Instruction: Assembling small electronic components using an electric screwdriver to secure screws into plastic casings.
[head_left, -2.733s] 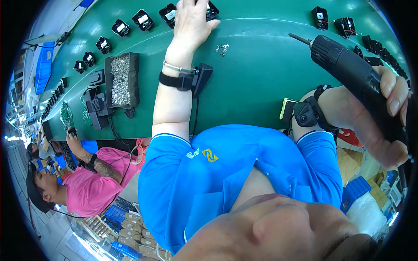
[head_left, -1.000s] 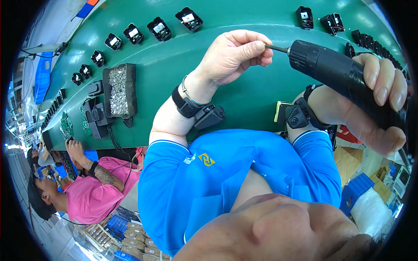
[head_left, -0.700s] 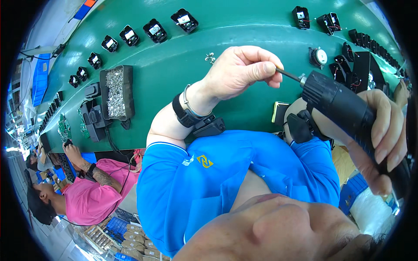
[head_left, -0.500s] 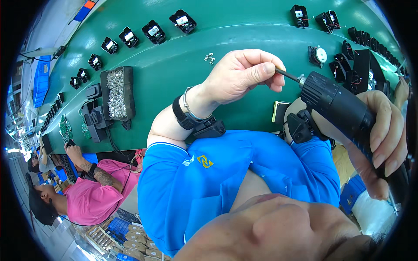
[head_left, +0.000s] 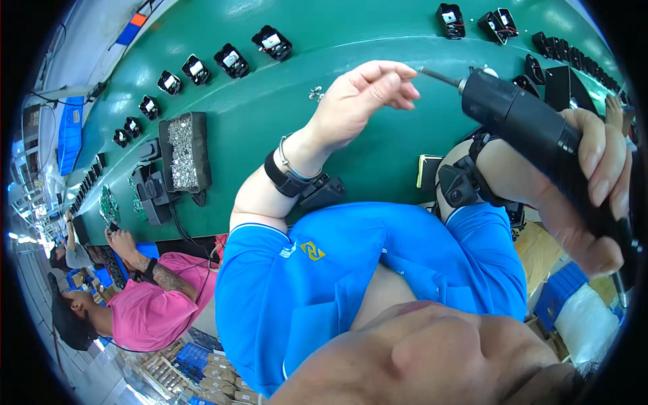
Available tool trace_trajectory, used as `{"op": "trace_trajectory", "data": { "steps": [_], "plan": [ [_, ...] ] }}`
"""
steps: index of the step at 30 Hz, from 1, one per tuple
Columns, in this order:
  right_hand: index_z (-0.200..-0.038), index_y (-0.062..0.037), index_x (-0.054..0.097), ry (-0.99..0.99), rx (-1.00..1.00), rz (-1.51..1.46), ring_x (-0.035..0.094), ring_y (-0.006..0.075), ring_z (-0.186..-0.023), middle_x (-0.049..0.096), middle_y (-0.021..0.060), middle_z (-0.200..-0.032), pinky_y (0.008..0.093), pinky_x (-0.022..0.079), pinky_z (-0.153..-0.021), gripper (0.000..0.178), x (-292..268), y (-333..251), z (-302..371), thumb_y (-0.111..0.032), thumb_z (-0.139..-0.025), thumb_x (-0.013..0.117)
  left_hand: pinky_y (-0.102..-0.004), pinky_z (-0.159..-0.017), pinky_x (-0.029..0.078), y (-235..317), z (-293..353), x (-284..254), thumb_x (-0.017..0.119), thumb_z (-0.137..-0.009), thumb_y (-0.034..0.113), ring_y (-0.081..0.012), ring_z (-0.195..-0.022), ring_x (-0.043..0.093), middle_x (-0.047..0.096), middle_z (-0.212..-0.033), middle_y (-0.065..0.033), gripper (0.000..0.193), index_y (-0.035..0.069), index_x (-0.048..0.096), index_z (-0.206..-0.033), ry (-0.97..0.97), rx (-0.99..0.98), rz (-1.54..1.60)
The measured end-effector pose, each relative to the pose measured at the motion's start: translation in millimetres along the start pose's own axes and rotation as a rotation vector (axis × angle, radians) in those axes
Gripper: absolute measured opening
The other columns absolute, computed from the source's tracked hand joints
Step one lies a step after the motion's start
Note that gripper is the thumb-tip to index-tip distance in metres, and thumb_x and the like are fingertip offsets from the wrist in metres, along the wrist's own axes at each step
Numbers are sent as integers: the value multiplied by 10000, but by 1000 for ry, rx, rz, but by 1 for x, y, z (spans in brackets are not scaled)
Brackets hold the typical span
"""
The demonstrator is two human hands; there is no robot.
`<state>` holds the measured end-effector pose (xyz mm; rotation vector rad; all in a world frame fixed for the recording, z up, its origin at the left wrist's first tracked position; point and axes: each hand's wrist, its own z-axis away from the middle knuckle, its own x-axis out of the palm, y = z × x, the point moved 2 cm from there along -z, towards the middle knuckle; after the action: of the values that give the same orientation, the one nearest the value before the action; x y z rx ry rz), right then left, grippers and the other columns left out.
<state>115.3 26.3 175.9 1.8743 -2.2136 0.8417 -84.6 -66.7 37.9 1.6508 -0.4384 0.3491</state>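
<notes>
The electric screwdriver [head_left: 523, 111] is at the right of the frame, held in the air, with its long axis slanting from the lower right toward the upper middle. The right grip [head_left: 570, 219] is closed around its body; the left grip [head_left: 351, 102] is the nearer one to the bit [head_left: 440, 77], whose tip points just beside its half-curled fingers. Whether these fingers pinch something, I cannot tell. On the green counter [head_left: 246, 111] are small metal pieces [head_left: 316, 93], a black tray [head_left: 206, 152] and, at upper left, black housings [head_left: 283, 51]. At lower left is a co-worker [head_left: 155, 304] in pink.
</notes>
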Motion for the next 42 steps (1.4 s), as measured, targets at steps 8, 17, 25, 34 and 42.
{"op": "trace_trajectory", "data": {
  "steps": [8, 17, 25, 34, 42],
  "plan": [
    [-982, -108, 587, 100, -132, 198, 549, 137, -773, 601, 33, -866, 275, 403, -725, 391, -41, -34, 1, -308, -681, 736, -378, -957, 394, -29, -64, 15, 718, -734, 248, -328, -1095, 490, 512, -1148, -197, 665, -9, 410, -1264, 96, 218, -1421],
    [-1009, -104, 573, 152, -200, 268, 546, 144, -778, 597, 41, -878, 282, 402, -726, 409, -46, -48, 12, -309, -690, 725, -414, -958, 380, -67, -187, 14, 736, -631, 137, -389, -1153, 406, 407, -1240, -237, 715, -26, 356, -1214, 176, 152, -1558],
    [-1034, -101, 561, 171, -202, 276, 543, 149, -782, 593, 48, -888, 289, 402, -727, 426, -49, -39, 13, -311, -697, 715, -437, -879, 426, -81, -208, 6, 645, -695, 170, -395, -1004, 498, 497, -1060, -240, 497, -22, 453, -1112, 205, 179, -1428],
    [-1062, -97, 547, 157, -125, 255, 540, 156, -787, 589, 57, -900, 297, 402, -728, 445, -39, -16, 8, -312, -706, 704, -417, -891, 422, -25, -96, 19, 775, -612, 257, -352, -1025, 499, 491, -1114, -221, 843, -29, 335, -1272, 60, 521, -1305],
    [-1087, -94, 535, 56, 23, 234, 537, 162, -791, 585, 64, -910, 304, 401, -729, 461, -10, 18, 0, -313, -714, 694, -346, -916, 434, 13, -17, -2, 809, -579, 139, -275, -1044, 523, 474, -1175, -160, 950, 26, 275, -1357, 256, 491, -1228]
  ]
}}
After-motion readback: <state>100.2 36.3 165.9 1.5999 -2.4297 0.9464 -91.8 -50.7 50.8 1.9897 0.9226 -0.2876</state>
